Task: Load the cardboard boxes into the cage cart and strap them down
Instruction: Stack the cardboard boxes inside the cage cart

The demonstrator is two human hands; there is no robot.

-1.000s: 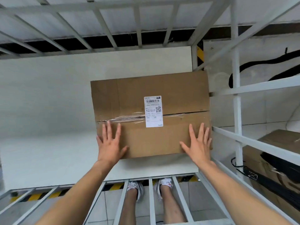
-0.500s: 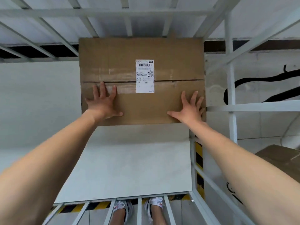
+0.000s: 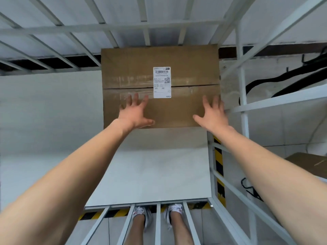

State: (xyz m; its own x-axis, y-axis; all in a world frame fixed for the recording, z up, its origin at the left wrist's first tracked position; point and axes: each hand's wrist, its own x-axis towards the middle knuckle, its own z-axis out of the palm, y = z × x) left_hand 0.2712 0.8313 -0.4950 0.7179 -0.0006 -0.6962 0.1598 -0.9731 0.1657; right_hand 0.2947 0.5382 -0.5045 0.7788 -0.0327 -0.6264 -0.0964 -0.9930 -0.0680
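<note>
From the head view, the cardboard box [image 3: 127, 68] sits deep inside the cage cart [image 3: 241, 106], on its white floor panel [image 3: 150, 165] in the far right corner. The left hand [image 3: 134, 113] and right hand [image 3: 213, 114] press its near face, fingers straight and spread, below the shipping label [image 3: 161, 82].

We see pair of white sneakers [image 3: 141, 216], laces showing, side by side at bottom centre on pale tiled floor [image 3: 115, 232]. Yellow-black hazard stripe [image 3: 109, 213] runs across floor level with toes. We note second striped strip [image 3: 219, 167] rising at right. White wall [image 3: 49, 112] fills left side. Dark band [image 3: 58, 61] runs along its top. On right wall, black curved line [image 3: 283, 76]: cable or hose, we cannot tell. Thin black cable [image 3: 247, 187] loops low at right.
</note>
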